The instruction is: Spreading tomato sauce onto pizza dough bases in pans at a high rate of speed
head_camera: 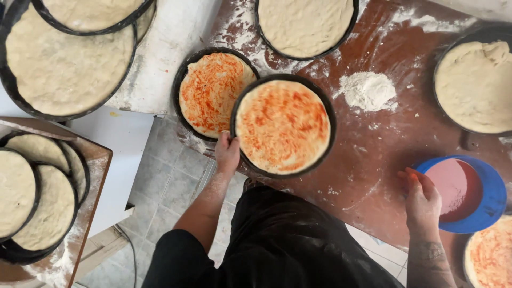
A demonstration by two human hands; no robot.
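My left hand [227, 152] grips the near rim of a round black pan [330, 133] whose dough base is smeared with red sauce. That pan overlaps a second sauced pan [184, 80] to its left. My right hand [421, 200], fingertips red with sauce, rests at the left edge of a blue bowl [493, 197] holding pinkish-red sauce. Another sauced base [488, 258] shows at the bottom right corner.
A floured brown worktop [384, 149] carries a flour heap [367, 89] and pans of plain dough at the top [304, 24] and right [474, 85]. More plain-dough pans are stacked at the upper left [58, 64] and lower left [37, 197]. Tiled floor lies below.
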